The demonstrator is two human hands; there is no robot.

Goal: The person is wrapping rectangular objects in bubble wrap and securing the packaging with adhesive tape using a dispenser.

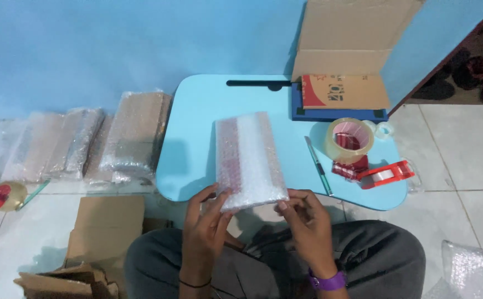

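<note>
On my blue tabletop [197, 166]: clear tape roll [349, 139], red tape dispenser [385, 174], green cutter [319, 166], open cardboard box [344, 66]; wrapped bundles [86, 141] on the floor to my left

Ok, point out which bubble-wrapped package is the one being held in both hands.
The flat bubble-wrapped package over the light-blue table, gripped at its near end by left hand and right hand. The other wrapped packages lie untouched against the blue wall.

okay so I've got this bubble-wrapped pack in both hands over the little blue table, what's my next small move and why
Probably reach your right hand to the red tape dispenser. The bubble-wrapped pack looks fully wrapped, both hands pinch its near end, and no tape shows there.
</note>
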